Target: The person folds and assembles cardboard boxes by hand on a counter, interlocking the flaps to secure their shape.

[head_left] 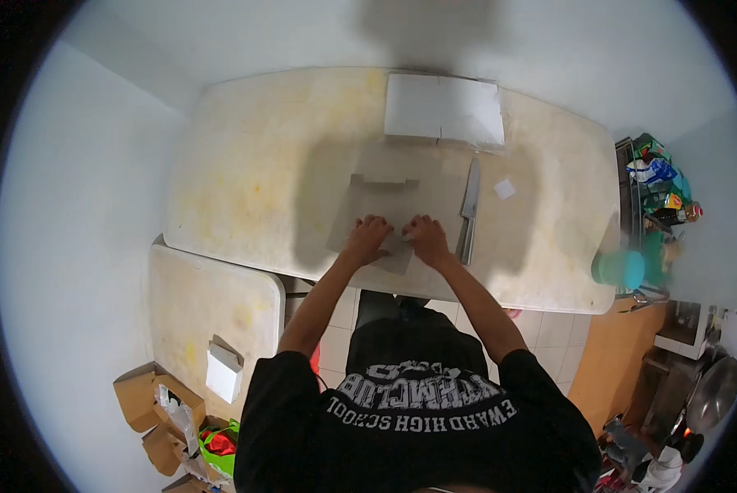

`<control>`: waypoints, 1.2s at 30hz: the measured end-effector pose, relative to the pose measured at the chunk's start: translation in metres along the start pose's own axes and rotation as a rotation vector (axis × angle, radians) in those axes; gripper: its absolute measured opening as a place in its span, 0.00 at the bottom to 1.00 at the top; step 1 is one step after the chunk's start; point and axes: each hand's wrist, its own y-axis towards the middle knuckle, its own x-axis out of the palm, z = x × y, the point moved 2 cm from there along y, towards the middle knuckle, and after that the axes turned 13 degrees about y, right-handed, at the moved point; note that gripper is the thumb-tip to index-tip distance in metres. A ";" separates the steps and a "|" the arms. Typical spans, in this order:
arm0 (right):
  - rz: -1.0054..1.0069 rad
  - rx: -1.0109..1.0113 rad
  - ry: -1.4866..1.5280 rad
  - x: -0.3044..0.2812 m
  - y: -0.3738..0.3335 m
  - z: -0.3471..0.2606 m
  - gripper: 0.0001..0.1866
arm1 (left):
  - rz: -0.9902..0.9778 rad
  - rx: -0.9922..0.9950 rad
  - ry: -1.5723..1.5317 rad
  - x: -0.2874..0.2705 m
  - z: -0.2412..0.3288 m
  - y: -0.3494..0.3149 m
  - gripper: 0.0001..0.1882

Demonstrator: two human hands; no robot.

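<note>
A flat grey cardboard piece (389,207) with a cut, flapped far edge lies on the table in front of me. My left hand (370,239) rests on it, fingers down and thumb stretched to the side, holding nothing that I can see. Just right of that, my right hand (427,239) is closed in a pinch over the cardboard's right part. Something small and pale shows at its fingertips, too small to name. To the right of this hand lie a knife (470,193) with its blade pointing away and a second slim metal handle (463,246) alongside.
A white flat box (444,108) lies at the table's far edge. A small white square (505,189) sits right of the knife. A teal cup (619,269) stands at the right end, near a rack (625,177) of packages. On a lower left table is a small white box (223,371).
</note>
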 end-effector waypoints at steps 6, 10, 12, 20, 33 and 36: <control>0.188 -0.374 -0.119 -0.010 -0.022 -0.051 0.25 | 0.221 0.084 0.120 0.020 -0.035 -0.039 0.32; 0.151 -0.409 -0.116 0.004 -0.016 -0.034 0.26 | 0.205 0.174 0.087 0.028 -0.042 -0.028 0.30; 0.090 -0.444 -0.227 0.006 -0.015 -0.032 0.23 | 0.244 0.233 0.090 0.031 -0.043 -0.030 0.24; -0.152 -0.027 0.028 0.007 0.024 -0.029 0.11 | 0.171 0.146 -0.026 0.030 -0.052 -0.024 0.12; -0.050 0.120 0.182 -0.001 0.049 -0.032 0.14 | 0.318 -0.023 -0.008 0.024 -0.037 -0.014 0.08; -0.145 0.126 0.121 0.001 0.050 -0.028 0.16 | 0.329 -0.068 -0.249 0.029 -0.037 -0.016 0.08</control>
